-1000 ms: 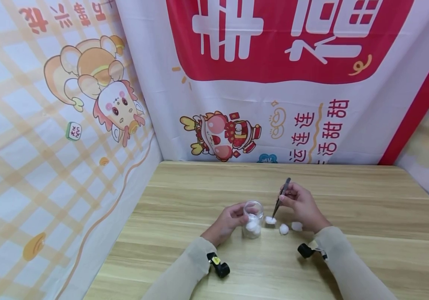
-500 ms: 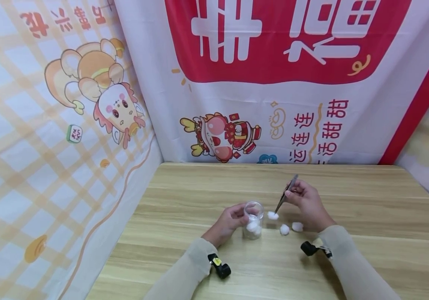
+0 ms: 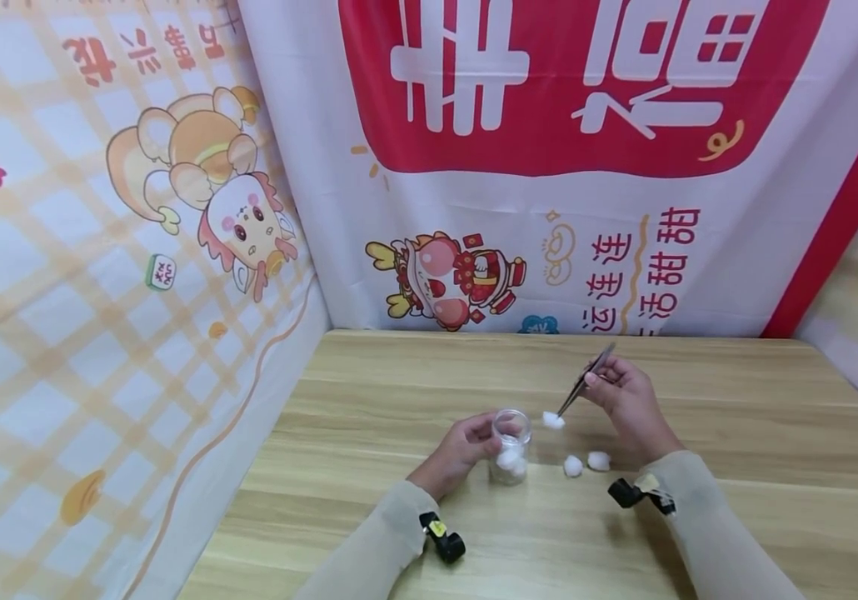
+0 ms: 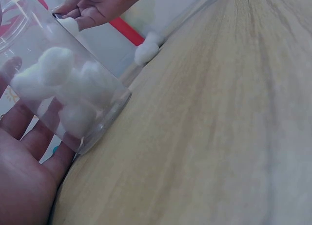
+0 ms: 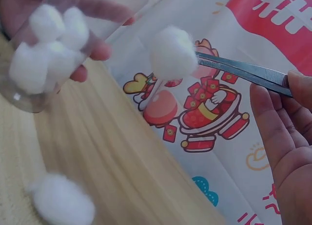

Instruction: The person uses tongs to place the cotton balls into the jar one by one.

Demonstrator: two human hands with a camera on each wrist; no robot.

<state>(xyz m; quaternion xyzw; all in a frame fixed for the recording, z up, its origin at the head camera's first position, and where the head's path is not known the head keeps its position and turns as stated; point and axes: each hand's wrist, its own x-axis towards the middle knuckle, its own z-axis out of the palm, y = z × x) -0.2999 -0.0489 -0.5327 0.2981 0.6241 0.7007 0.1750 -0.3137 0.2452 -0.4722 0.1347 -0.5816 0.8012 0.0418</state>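
My left hand (image 3: pixel 466 450) holds a clear, open-topped jar (image 3: pixel 512 427) upright on the table, fingers curled round its side. Several white cotton balls (image 4: pixel 56 66) lie inside the jar, seen through its wall in both wrist views. With my right hand (image 3: pixel 627 400) I pinch dark metal tweezers (image 5: pixel 243 75) between thumb and fingers. A single cotton ball (image 5: pixel 173 53) is caught at the tweezers' tips, raised off the table just right of the jar's mouth. Two more cotton balls, one round (image 3: pixel 573 466) and one flatter (image 3: pixel 599 461), rest on the table below my right hand.
The wood-grain table (image 3: pixel 369 375) runs back to a printed cloth backdrop (image 3: pixel 309 167) with red and white lettering. A patterned cloth wall (image 3: pixel 137 350) borders the left side. Small black cameras (image 3: pixel 444 542) are strapped at both wrists.
The tweezers have lifted the cotton ball up from the table, moving up and slightly right, and they now lean more. My left hand and the jar have stayed in place.
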